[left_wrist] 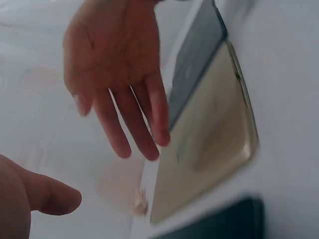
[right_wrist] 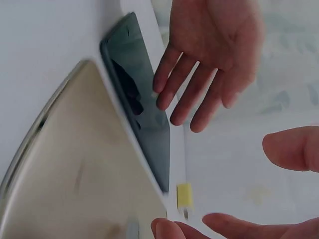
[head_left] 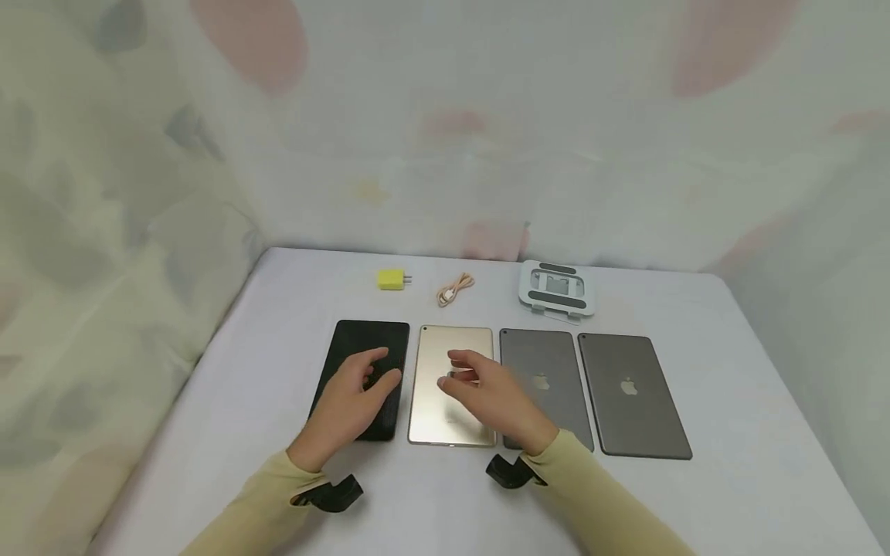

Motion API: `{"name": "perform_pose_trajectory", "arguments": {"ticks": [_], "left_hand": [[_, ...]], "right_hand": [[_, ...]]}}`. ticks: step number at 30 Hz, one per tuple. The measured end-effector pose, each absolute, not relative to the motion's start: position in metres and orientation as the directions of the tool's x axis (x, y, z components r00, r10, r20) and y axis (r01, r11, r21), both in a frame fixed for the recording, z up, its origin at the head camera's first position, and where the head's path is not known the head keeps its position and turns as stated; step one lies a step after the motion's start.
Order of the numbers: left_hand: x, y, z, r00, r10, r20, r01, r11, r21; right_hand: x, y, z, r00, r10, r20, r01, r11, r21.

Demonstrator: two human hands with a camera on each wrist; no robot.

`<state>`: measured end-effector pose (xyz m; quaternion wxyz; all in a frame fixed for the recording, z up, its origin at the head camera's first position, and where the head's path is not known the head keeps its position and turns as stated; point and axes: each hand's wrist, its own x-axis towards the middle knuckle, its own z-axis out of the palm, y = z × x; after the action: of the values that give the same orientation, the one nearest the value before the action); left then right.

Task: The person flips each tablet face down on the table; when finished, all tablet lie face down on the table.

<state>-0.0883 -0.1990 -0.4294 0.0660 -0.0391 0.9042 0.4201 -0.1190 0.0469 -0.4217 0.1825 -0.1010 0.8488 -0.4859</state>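
Observation:
My left hand (head_left: 348,405) hovers over the black tablet (head_left: 374,340) at the row's left end, fingers relaxed and holding nothing. Facing it, my right hand (head_left: 497,394) is raised above the gold tablet (head_left: 438,363) and the edge of a grey tablet (head_left: 549,355); its fingers are loosely bent around nothing. A second grey tablet (head_left: 636,401) lies at the right end, apple logo up. The left wrist view shows the right palm (left_wrist: 119,50) beside the gold tablet (left_wrist: 214,134). In the right wrist view, the left palm (right_wrist: 214,45) appears above the black tablet (right_wrist: 139,89).
Behind the tablets lie a yellow charger plug (head_left: 391,279), a coiled cable (head_left: 455,289) and a folded white-grey stand (head_left: 556,289). All rest on a table with a white cloth (head_left: 751,432). Patterned curtains (head_left: 431,154) close off the back and sides.

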Motion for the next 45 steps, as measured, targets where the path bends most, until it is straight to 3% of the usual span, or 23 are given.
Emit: {"name": "perform_pose_trajectory", "arguments": {"ticks": [7,20,28,35,45], "left_hand": [[-0.073,-0.237,-0.44,-0.992,-0.073,-0.101,-0.122,0.731,0.671],[-0.067,-0.248,-0.436,-0.978,-0.077,-0.193,-0.184,0.753,0.632],[-0.074,-0.252,-0.434,-0.96,-0.119,-0.252,-0.264,0.68,0.685],[-0.082,-0.257,-0.431,-0.927,-0.118,-0.356,-0.361,0.542,0.759],[-0.089,-0.268,-0.423,-0.89,-0.133,-0.437,-0.447,0.451,0.773]], "right_hand": [[-0.121,0.008,-0.423,-0.877,-0.407,-0.254,0.035,0.475,-0.88],[-0.116,-0.022,-0.431,-0.848,-0.45,-0.279,0.01,0.513,-0.858],[-0.114,-0.025,-0.435,-0.846,-0.473,-0.246,-0.046,0.525,-0.85],[-0.113,-0.026,-0.433,-0.864,-0.442,-0.241,-0.033,0.528,-0.849],[-0.12,-0.026,-0.432,-0.857,-0.454,-0.242,-0.01,0.485,-0.875]]}}
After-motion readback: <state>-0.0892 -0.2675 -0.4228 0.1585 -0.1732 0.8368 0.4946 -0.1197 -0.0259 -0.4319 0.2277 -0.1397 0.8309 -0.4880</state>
